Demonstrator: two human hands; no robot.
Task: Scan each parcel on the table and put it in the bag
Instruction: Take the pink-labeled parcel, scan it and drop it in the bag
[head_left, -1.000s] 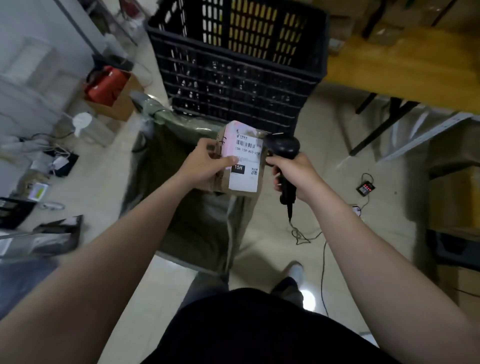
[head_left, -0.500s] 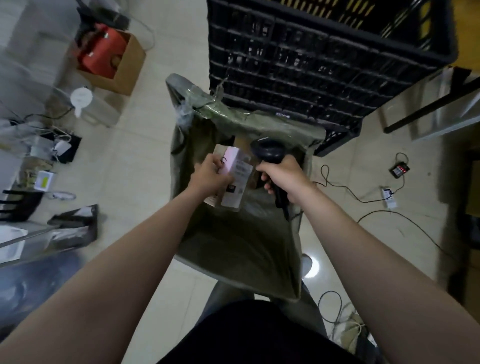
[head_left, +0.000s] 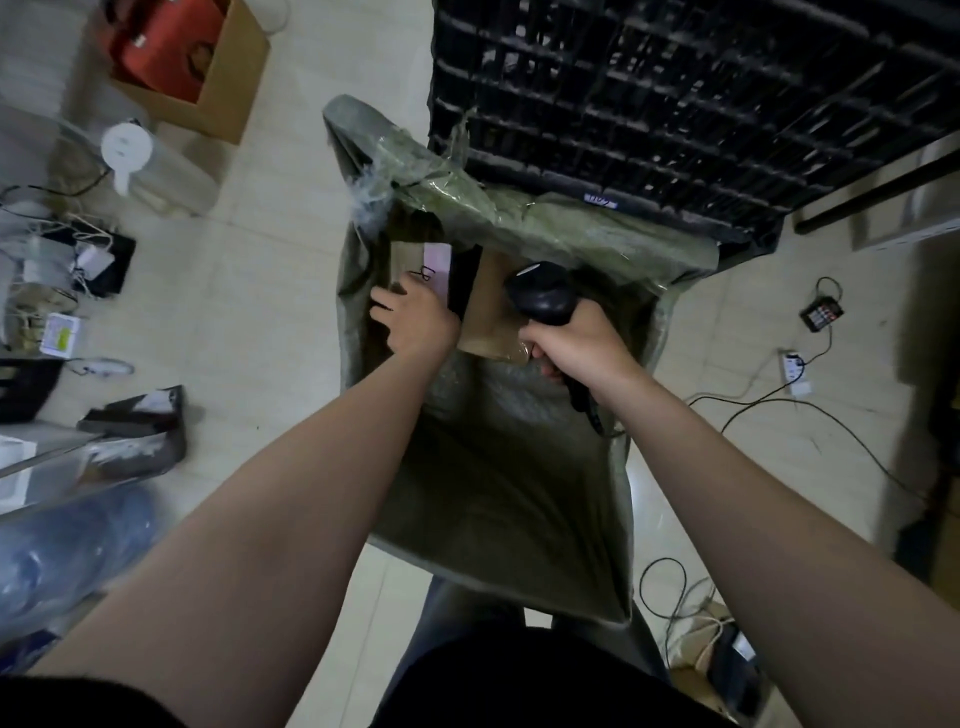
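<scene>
1. The left hand (head_left: 415, 317) reached into the open mouth of the green bag (head_left: 519, 493). Its fingers were bent over the near end of the brown parcel (head_left: 418, 257), which it appeared to grip, though the back of the hand hid the contact itself.
2. The parcel sat inside the bag's far left corner with its pink label facing up. It was low enough that letting go would probably leave it lying flat rather than tumbling.
3. The right hand (head_left: 576, 343) was wrapped tightly round the handle of the black scanner (head_left: 543, 293). It held the scanner over the right side of the bag mouth, with the head pointing away from the parcel. I judged it was parked there to stay ready without blocking the drop.
4. A second box (head_left: 488, 312) already lay in the bag between the two hands, so the new parcel was going in just beside it on the left.
5. The bag stood on the floor (head_left: 270, 270) against a black crate (head_left: 675, 104), which likely propped its far rim open.
6. The scanner's cable (head_left: 779, 402) trailed away to the right, well apart from the bag mouth.
7. No surface with further parcels was in view, so how many were left could not be told.
</scene>
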